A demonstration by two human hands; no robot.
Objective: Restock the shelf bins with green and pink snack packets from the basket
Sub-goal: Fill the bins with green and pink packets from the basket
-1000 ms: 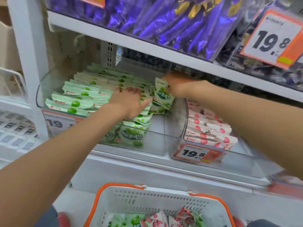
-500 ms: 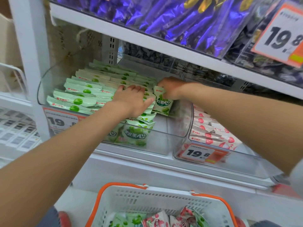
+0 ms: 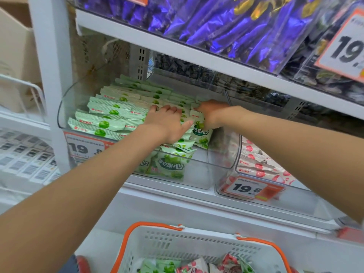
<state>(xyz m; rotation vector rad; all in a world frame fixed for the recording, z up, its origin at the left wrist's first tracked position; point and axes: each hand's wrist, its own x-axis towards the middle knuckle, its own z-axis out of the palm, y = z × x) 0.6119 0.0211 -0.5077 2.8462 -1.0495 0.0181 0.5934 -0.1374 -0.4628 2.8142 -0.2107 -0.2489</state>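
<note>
Gripping with right hand (image 3: 210, 115), curled on top edge of near-upright green packet (image 3: 201, 133), long axis hanging down from grip into clear bin (image 3: 222, 156). Pressing flat on green rows (image 3: 110, 115) just left of grip with left hand (image 3: 167, 123), likely holding a gap.

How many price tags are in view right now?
3 price tags: one on the green-packet bin, one on the pink-packet bin, one top right, cropped. An orange corner at the top edge may be a fourth.
</note>
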